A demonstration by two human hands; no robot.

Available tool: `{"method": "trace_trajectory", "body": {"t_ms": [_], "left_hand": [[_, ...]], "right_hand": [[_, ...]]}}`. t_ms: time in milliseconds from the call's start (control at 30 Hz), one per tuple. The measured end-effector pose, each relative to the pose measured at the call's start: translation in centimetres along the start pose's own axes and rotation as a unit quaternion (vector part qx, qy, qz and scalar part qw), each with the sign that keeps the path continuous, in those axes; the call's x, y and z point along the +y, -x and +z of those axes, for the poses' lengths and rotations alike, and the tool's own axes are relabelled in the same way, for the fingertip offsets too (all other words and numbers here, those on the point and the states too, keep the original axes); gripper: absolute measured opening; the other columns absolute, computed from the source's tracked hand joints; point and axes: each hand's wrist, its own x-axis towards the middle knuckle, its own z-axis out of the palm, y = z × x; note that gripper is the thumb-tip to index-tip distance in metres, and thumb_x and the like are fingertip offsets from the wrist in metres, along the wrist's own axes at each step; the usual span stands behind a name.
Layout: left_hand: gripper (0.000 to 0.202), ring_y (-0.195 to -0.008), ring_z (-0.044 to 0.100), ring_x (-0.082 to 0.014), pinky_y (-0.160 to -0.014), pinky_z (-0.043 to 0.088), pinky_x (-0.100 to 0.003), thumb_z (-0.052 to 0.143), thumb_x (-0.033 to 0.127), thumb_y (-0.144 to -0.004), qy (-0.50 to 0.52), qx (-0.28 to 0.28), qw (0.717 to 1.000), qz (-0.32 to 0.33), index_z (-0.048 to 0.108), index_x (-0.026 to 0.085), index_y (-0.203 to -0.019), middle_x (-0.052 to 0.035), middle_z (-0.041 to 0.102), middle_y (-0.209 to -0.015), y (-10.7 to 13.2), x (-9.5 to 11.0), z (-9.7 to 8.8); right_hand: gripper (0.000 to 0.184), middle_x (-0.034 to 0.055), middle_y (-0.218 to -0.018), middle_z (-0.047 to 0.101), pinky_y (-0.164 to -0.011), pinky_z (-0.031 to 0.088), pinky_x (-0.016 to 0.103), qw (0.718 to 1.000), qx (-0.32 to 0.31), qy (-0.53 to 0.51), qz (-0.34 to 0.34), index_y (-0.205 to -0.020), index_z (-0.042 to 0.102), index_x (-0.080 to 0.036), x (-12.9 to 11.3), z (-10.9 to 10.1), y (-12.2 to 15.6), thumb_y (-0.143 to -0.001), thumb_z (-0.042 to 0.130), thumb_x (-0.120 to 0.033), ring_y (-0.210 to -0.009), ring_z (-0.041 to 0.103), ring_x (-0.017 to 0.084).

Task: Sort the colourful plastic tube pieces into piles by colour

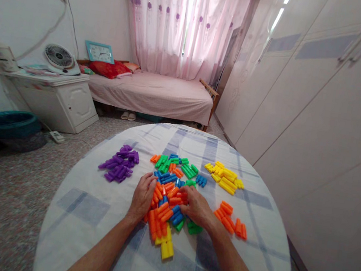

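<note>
A mixed heap of coloured plastic blocks lies in the middle of the round table. My left hand rests on the heap's left edge with fingers curled over orange and blue pieces. My right hand lies on the heap's right side, fingers bent into the orange blocks. A purple pile sits to the far left, a yellow pile to the far right, and an orange group by my right wrist. Yellow blocks lie nearest me.
The table wears a white cloth with grey-blue checks. Beyond it stand a pink bed, a white cabinet with a fan, and a teal basin on the floor. White wardrobes line the right wall.
</note>
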Motion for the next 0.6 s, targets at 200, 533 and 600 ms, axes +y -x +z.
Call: {"method": "trace_trajectory", "body": {"t_ms": [200,533,600], "left_hand": [[0.039,-0.119,0.047,-0.0210,-0.108,0.032,-0.041,0.034,0.039,-0.090,0.000,0.001,1.000,0.005,0.064,0.016,-0.101,-0.0108,0.052,-0.124,0.0,-0.5,0.1],[0.041,-0.120,0.046,-0.0208,-0.109,0.030,-0.040,0.034,0.040,-0.090,-0.001,-0.006,1.000,0.008,0.063,0.014,-0.101,-0.0122,0.051,-0.124,0.0,-0.5,0.1],[0.042,-0.120,0.046,-0.0210,-0.109,0.031,-0.040,0.033,0.041,-0.090,-0.003,-0.007,1.000,0.012,0.063,0.013,-0.102,-0.0125,0.050,-0.124,0.0,-0.5,0.1]], "right_hand": [[0.018,0.0012,-0.085,0.061,-0.068,0.039,0.025,0.998,0.063,-0.023,0.015,-0.089,0.061,-0.020,-0.4,-0.9,0.7,-0.073,0.054,-0.017,-0.076,0.055,0.015],[0.030,0.0044,-0.088,0.068,-0.073,0.046,0.030,0.952,0.248,-0.088,0.154,-0.090,0.063,-0.020,4.3,-7.9,6.3,-0.075,0.053,-0.043,-0.077,0.062,0.019],[0.035,0.0046,-0.087,0.069,-0.073,0.047,0.032,0.933,0.280,-0.065,0.216,-0.091,0.064,-0.020,6.6,-8.6,8.0,-0.072,0.053,-0.047,-0.078,0.063,0.020]]}}
